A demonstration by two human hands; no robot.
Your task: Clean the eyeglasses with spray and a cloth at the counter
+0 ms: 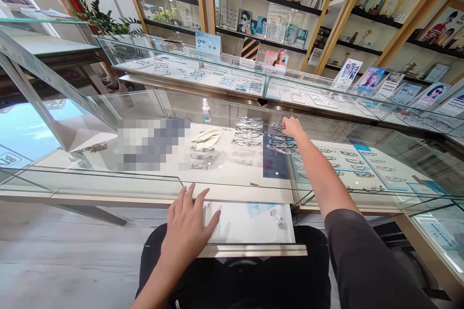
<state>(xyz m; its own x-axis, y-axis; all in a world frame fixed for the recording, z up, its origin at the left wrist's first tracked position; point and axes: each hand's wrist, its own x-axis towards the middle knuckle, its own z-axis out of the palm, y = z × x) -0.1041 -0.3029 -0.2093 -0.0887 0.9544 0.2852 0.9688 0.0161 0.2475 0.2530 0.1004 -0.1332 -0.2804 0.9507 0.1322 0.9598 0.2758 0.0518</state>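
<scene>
My right hand [293,128] reaches far forward inside the glass display case, its fingers on a pair of spectacles [278,127] beside stacked rows of frames [249,130]. Whether the fingers grip the pair is hard to tell. My left hand [188,224] lies open and flat on the white pulled-out drawer tray [250,227] at the case's near edge. A small wrapped item [278,216] lies on that tray to the right of my left hand.
A small white bottle [206,110] and a folded cloth [207,136] sit on the white case floor. More spectacles [348,159] lie on the right. A second glass counter [224,75] with brochures [350,75] and wall shelves stand behind.
</scene>
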